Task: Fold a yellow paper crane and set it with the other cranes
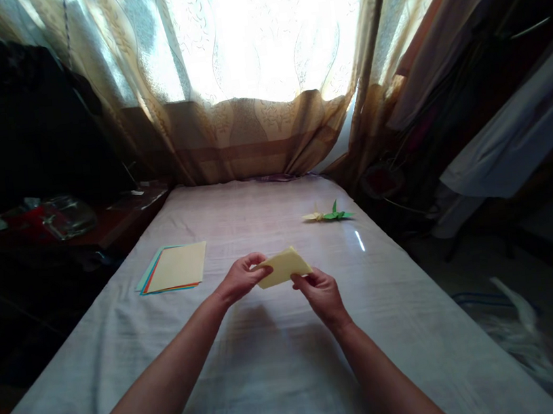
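Ideally, light, even pressure protects the crease: right hand (322, 294) pinches the folded yellow paper (283, 265) at four o'clock, left hand (239, 280) at nine. Smooth, four-sided, it tilts above the bedsheet (284, 371); square sheets (179, 267) lie towards ten, a green origami crane (335, 214) towards one.

Folded pale yellow paper (283, 267), its upper edge slanting, is held above the cloth-covered surface (282, 358) between both hands (244, 278)
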Demonstrator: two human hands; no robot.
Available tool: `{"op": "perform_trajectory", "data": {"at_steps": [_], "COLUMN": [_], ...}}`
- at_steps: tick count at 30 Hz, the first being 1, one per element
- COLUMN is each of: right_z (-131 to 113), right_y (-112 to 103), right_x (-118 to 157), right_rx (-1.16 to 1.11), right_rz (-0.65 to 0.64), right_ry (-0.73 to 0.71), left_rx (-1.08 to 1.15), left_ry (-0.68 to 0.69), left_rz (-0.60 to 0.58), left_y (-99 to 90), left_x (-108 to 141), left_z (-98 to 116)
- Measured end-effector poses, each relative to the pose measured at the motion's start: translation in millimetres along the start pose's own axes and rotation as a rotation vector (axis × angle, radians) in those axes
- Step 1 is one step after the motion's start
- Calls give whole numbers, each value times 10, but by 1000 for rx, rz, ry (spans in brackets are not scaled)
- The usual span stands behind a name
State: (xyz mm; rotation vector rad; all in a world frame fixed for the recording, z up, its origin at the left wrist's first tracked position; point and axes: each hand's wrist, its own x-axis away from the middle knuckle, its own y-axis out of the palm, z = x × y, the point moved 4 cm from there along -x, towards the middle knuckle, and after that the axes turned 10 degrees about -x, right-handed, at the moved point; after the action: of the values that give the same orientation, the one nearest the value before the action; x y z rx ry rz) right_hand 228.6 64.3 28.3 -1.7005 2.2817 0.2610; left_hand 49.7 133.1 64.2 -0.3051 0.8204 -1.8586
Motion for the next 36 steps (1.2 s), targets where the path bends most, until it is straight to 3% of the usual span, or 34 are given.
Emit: {"op": "perform_trajectory", "data": {"at_steps": [2, 5, 7, 9, 14, 20, 25, 29, 33, 36], "right_z": [-133, -287, -266, -185, -24, 59, 70, 64, 93, 108], "right_y": [10, 20, 21, 27, 88, 109, 44, 75, 176, 250], "right_x": [-10, 104, 236, 368, 561, 562, 571, 476, 333, 283], "right_rx": [17, 218, 387, 531, 688, 718, 638, 596, 627, 706], "right_rz": [-25, -184, -282, -366, -532, -625, -585, -523, -385, -275], "right_ry": [-110, -462, -590, -615, -581, -527, -428, -302, -99, -22], "left_rx": [-7, -95, -338, -546, -666, -600, -530, -459, -510, -511], "left_ry": [38, 121, 268, 343, 376, 322, 269, 116, -55, -110], "left_rz": [81, 189, 243, 223, 145, 68, 37, 48, 83, 101], "left_y": [-55, -124, -109, -24, 190, 248, 246, 250, 270, 293], "left_x": [82, 291, 499, 715, 1088, 1169, 1138, 1037, 916, 851], "left_z": [24, 44, 72, 44, -93, -151, -137, -157, -201, -242]}}
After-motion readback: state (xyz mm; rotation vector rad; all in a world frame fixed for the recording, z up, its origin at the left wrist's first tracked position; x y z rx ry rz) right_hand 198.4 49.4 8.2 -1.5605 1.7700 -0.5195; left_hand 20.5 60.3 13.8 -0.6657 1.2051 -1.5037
